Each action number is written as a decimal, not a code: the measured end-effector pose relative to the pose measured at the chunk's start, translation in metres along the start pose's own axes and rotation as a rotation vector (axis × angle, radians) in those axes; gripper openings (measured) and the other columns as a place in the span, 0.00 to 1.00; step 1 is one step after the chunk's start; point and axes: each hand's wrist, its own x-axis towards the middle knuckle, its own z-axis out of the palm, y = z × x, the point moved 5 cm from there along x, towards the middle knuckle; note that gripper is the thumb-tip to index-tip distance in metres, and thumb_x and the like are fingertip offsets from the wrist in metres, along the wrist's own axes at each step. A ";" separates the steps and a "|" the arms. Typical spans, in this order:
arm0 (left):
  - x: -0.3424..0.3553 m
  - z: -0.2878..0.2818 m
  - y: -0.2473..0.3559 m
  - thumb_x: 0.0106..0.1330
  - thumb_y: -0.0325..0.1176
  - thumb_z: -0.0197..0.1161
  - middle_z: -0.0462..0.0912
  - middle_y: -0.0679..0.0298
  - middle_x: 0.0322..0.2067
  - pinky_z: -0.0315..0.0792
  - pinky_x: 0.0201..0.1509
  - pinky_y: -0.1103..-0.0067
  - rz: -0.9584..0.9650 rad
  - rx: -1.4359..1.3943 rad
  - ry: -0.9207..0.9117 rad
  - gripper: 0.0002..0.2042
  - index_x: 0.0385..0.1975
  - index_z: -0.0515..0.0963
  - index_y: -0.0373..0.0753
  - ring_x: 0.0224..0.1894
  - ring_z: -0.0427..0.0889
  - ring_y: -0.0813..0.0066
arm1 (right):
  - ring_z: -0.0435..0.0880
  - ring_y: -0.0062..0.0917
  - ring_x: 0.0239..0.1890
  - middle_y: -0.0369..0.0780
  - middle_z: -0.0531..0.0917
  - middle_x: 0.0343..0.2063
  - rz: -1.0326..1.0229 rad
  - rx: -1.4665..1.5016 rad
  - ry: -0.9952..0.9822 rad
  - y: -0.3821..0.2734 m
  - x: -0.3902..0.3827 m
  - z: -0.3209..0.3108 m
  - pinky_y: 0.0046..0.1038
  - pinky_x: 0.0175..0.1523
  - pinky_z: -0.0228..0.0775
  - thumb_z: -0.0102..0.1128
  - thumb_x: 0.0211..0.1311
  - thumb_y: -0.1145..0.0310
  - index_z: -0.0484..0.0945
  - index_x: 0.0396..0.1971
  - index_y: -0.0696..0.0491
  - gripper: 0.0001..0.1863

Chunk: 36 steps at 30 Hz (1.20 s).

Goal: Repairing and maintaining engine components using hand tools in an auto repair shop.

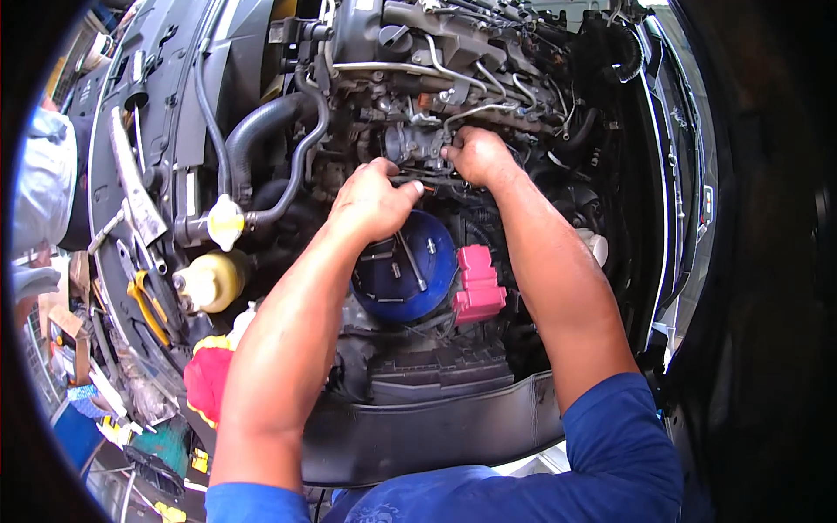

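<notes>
Both my arms reach into an open engine bay. My left hand (373, 202) is curled, its fingertips down among dark hoses and its thumb by a thin line; what it grips is hidden. Close to the right, my right hand (479, 159) has its fingers bent at the side of a grey metal engine part (417, 144), thumb against it; anything held there cannot be made out. Below the hands sits a round blue tray (403, 307) with a long-handled metal tool (413, 261) and several small metal pieces. A pink-red plastic cover (478, 286) stands beside the tray.
Metal pipes (410, 68) cross the engine at the top. A black hose (261, 131) bends down toward a yellowish reservoir (211, 283). Yellow-handled pliers (148, 305) and other hand tools lie along the left edge. Another person's light-blue clothing (48, 174) shows at far left.
</notes>
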 end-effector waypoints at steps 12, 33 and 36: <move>-0.241 -0.100 -0.092 0.56 0.35 0.73 0.69 0.45 0.62 0.59 0.71 0.55 0.300 0.500 0.583 0.35 0.64 0.68 0.34 0.66 0.67 0.43 | 0.87 0.44 0.48 0.53 0.87 0.42 -0.224 -0.250 -0.472 -0.090 -0.102 0.100 0.39 0.53 0.80 0.63 0.52 0.75 0.87 0.37 0.59 0.12; -0.255 -0.074 -0.139 0.56 0.32 0.69 0.81 0.54 0.46 0.70 0.57 0.62 0.461 0.411 0.849 0.16 0.43 0.78 0.36 0.49 0.79 0.52 | 0.84 0.44 0.54 0.53 0.85 0.49 0.065 -0.006 -0.233 -0.079 -0.093 0.118 0.39 0.59 0.77 0.63 0.57 0.70 0.86 0.45 0.55 0.16; -0.255 -0.074 -0.139 0.56 0.32 0.69 0.81 0.54 0.45 0.70 0.57 0.62 0.471 0.416 0.854 0.16 0.43 0.78 0.36 0.49 0.79 0.52 | 0.84 0.44 0.55 0.52 0.84 0.49 -0.048 0.028 -0.198 -0.086 -0.090 0.102 0.37 0.61 0.75 0.57 0.58 0.69 0.87 0.43 0.56 0.16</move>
